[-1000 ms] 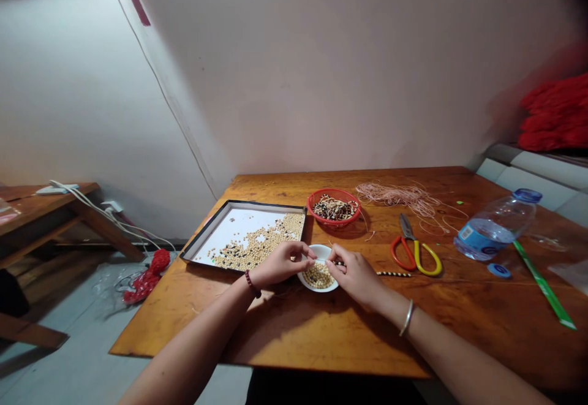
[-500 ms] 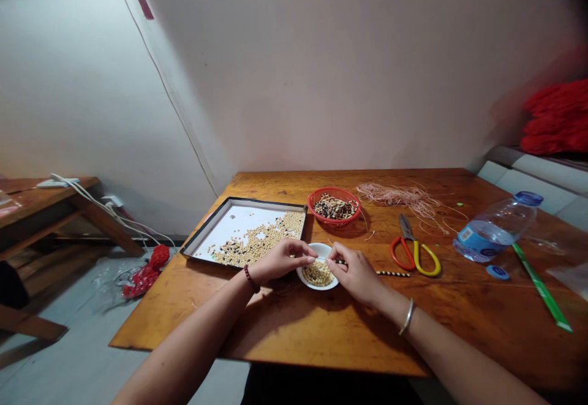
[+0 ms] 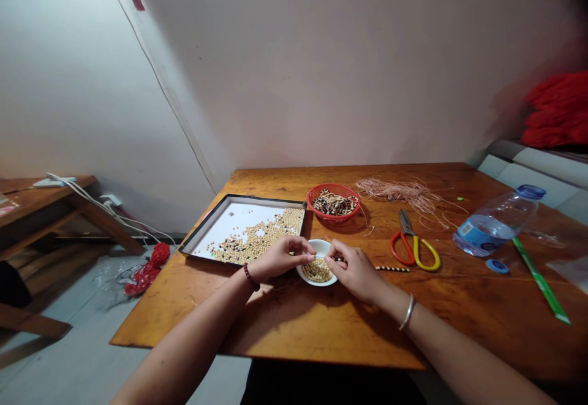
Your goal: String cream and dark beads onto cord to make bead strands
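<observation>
Both hands meet over a small white bowl [image 3: 320, 282] that holds pale yellow beads [image 3: 318, 269]. My left hand [image 3: 287, 255], at the bowl's left rim, pinches with thumb and forefinger; a thin cord seems to run across to the other hand. On the bowl's right side, my right hand [image 3: 353, 270] is closed on a string of dark and pale beads [image 3: 392, 269], whose far end sticks out past the hand onto the table. What sits exactly between the left fingertips is too small to make out.
Left of the bowl lies a black-rimmed tray [image 3: 215, 218] of loose beads. Behind it stands a red basket [image 3: 334, 216] with beaded strings. Further right are pink cord [image 3: 399, 190], scissors [image 3: 414, 249], a water bottle [image 3: 493, 224], a blue cap [image 3: 497, 266] and a green strip [image 3: 542, 279].
The whole view has shifted slightly. Both hands keep nearly the same pose over the bowl, with the fingertips still close together.
</observation>
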A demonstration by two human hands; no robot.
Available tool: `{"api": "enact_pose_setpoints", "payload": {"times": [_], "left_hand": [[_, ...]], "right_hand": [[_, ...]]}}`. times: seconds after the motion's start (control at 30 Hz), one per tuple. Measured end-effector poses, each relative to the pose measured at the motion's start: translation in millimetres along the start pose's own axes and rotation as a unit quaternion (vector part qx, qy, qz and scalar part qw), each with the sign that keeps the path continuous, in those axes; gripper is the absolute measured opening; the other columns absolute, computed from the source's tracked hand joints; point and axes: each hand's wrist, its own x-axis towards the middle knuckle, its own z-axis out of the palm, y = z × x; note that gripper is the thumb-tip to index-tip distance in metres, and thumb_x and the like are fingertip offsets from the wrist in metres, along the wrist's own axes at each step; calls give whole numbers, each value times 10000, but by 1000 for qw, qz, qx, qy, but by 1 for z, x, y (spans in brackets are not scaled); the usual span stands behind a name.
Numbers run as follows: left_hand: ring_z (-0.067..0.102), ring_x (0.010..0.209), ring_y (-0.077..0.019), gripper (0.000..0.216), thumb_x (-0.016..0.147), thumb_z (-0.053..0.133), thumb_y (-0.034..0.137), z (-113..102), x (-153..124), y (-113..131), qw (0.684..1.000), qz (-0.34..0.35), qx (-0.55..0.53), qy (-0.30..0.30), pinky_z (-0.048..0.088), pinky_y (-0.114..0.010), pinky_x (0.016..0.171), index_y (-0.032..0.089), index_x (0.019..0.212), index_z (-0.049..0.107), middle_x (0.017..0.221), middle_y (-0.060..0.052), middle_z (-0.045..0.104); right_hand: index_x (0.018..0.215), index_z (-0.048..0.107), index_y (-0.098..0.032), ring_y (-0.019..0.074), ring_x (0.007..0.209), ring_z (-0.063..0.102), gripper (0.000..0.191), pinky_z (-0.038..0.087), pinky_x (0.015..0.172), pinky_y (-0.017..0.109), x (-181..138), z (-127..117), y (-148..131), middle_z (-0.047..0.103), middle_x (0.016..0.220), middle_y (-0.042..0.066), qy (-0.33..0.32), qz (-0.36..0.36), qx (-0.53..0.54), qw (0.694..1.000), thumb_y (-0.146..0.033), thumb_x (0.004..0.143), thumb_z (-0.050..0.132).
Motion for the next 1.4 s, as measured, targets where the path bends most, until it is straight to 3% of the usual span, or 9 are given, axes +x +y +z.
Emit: {"api": "enact_pose_setpoints", "payload": {"times": [0.37,0.93,1.23,1.4], "left_hand": [[536,673,-100,353,669,748,422,2,1,3,1000,3,-22,3,417,-201,612,118,812,640,750,-25,619],[527,668,-94,332,685,739,406,2,0,6,1000,5,-16,3,403,-202,610,118,818,639,747,-21,617],[461,627,-87,319,734,690,435,3,0,5,996,47,71,30,375,-202,586,130,823,677,747,-22,621],[527,678,-112,312,782,649,425,5,-1,3,993,63,90,37,413,-217,632,130,868,703,823,-57,684]], "right_hand": [[779,502,-195,122,560,508,124,334,555,216,0,0,2,592,683,-4,8,-12,-39,999,-284,861,476],[794,508,-203,136,581,537,117,331,564,222,0,0,3,623,714,10,0,-11,-69,998,-290,862,470],[807,524,-203,149,585,538,123,314,569,231,0,-2,-1,614,677,13,-10,2,-112,994,-295,863,464],[828,522,-204,144,595,531,134,321,582,232,0,1,1,607,692,4,-14,4,-81,997,-316,876,465]]}}
